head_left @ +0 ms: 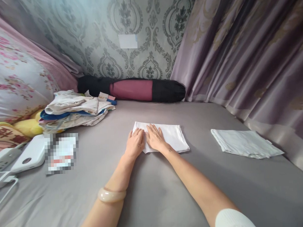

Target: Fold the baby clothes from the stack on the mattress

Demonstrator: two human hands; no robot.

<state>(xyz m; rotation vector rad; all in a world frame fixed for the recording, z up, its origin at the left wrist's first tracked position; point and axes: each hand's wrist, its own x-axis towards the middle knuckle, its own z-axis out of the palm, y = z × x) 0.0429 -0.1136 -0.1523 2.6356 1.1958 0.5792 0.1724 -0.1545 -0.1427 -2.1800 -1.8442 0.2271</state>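
Observation:
A folded white cloth (173, 136) lies flat on the grey sheet in front of me. My left hand (136, 142) rests on its left edge, fingers stretched forward and fairly close together. Beside it, my right hand (154, 137) lies flat on the left half of the cloth with the fingers slightly spread. Neither hand grips anything. Farther right, apart from both hands, sits a second folded pale cloth (244, 143).
Folded clothes (74, 108) are piled at the left, near a floral pillow (20, 71). A white power bank (31, 154) and power strip (5, 160) lie at the left edge. A long black and maroon bag (133, 89) lies along the wall; a curtain (238, 51) hangs right.

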